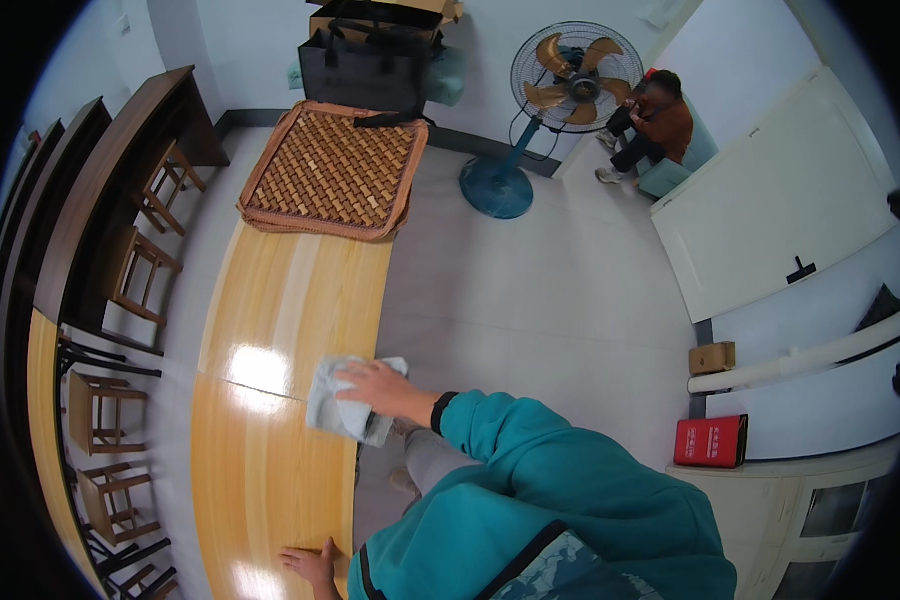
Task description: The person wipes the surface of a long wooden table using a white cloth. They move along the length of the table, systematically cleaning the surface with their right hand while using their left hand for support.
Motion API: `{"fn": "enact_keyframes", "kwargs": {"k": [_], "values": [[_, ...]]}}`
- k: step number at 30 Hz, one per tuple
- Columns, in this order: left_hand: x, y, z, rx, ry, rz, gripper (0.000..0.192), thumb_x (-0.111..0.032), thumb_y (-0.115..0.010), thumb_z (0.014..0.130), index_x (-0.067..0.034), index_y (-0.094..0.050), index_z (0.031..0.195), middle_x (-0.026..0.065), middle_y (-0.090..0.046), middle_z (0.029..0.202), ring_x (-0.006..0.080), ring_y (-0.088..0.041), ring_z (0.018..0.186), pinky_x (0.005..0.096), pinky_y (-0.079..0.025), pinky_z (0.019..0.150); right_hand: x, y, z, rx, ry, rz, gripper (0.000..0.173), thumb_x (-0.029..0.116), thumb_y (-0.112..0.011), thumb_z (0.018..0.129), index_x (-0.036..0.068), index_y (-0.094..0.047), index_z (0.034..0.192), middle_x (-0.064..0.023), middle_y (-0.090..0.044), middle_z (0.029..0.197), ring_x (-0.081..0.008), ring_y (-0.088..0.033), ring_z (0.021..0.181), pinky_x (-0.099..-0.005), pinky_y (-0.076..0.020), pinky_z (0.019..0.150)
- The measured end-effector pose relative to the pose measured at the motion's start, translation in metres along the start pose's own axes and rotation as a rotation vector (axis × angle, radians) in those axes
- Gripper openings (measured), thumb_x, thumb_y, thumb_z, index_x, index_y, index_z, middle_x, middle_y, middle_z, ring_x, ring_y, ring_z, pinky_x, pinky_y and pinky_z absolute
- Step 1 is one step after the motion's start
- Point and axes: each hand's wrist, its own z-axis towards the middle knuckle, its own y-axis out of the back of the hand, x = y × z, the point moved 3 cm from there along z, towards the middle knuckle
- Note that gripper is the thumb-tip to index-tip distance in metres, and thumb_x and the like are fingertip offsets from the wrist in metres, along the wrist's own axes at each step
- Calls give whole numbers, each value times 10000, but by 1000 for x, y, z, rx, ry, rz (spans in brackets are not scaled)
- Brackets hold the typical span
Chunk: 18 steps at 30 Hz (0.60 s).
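My right hand (382, 387) lies over a folded pale grey-white cloth (327, 401) and presses it onto the yellow wood-grain table (270, 465). The cloth sits at the table's near long edge, beside the seam between two tabletop sections, and part of it overhangs that edge. Lower down, my left hand (311, 566) rests palm down on the glossy surface, fingers spread, holding nothing. A stack of woven beaded seat mats (330, 172) covers the table's far end.
Beyond the mats stands a black bag (364, 75). A pedestal fan (521, 161) is on the floor, near a seated person (656, 124). Wooden stools (131, 274) and dark desks (120, 157) line the left. At right, a red box (711, 441) sits on a cabinet (750, 499).
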Motion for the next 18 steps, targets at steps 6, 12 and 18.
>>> {"fn": "enact_keyframes", "kwargs": {"k": [6, 12, 18], "values": [[-18, 18, -17, 49, 18, 30, 1369, -677, -759, 687, 171, -41, 1486, 411, -117, 1545, 558, -124, 1441, 571, -153, 1193, -31, 37, 9, -81, -290, -196, 576, 45, -614, 812, 262, -570, 1343, -85, -358, 1548, -353, -315, 1434, -577, -400, 1029], [-21, 19, -26, 20, 13, -64, 1353, -654, -764, 708, 121, 2, 1511, 400, -29, 1562, 574, -57, 1444, 586, -146, 1186, 14, 35, 12, 53, -222, -147, 662, 233, -753, 773, 241, -527, 1396, -160, -346, 1520, -387, -345, 1362, -581, -462, 910], [-22, 20, -29, 29, 25, -48, 1349, -630, -778, 709, 129, 1, 1506, 398, -20, 1563, 575, -63, 1441, 590, -165, 1179, -1, 24, 66, -112, -89, -358, 485, 127, -599, 829, 197, -602, 1309, -163, -507, 1394, -300, -530, 1096, -443, -483, 754]]}}
